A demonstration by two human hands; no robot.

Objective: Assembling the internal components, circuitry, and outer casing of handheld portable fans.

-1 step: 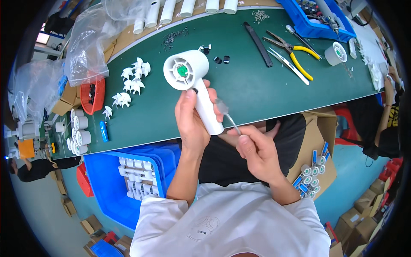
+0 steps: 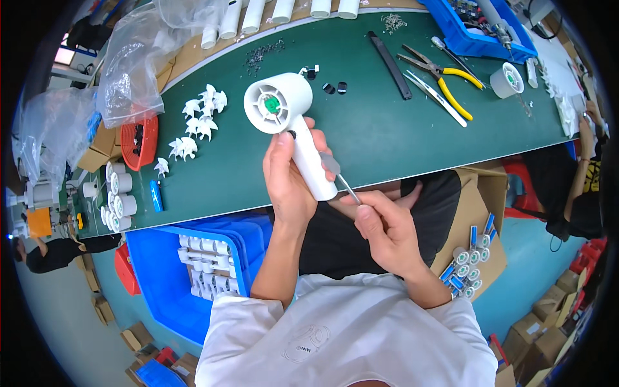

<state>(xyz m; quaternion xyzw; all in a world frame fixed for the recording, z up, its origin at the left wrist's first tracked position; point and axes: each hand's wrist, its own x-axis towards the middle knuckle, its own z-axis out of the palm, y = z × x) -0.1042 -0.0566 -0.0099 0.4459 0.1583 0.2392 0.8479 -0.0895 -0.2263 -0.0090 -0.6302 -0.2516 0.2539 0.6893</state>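
A white handheld fan housing point(image 2: 308, 164) is tilted in front of me, its round head point(image 2: 278, 103) up at the left with a green part inside its spoked ring. My left hand point(image 2: 284, 168) wraps its handle, thumb beside a small black button. My right hand point(image 2: 383, 229) pinches a thin metal tool point(image 2: 348, 187); its flat, rounded grey end lies beside the handle, near my left fingertips. Whether that end touches the handle I cannot tell. Small black pieces point(image 2: 335, 88) lie on the table just beyond the fan head.
White fan blades point(image 2: 200, 116), a blue battery point(image 2: 157, 196) and a red basket point(image 2: 139, 143) are at left. Yellow-handled pliers point(image 2: 445, 84), tweezers point(image 2: 435, 98) and a black strip point(image 2: 389, 64) lie right. A blue crate point(image 2: 174, 290) and a cardboard box point(image 2: 480, 193) stand below the table edge.
The fan head has shifted very slightly left. The tool's grey end has turned a little beside the handle. Both hands keep their hold.
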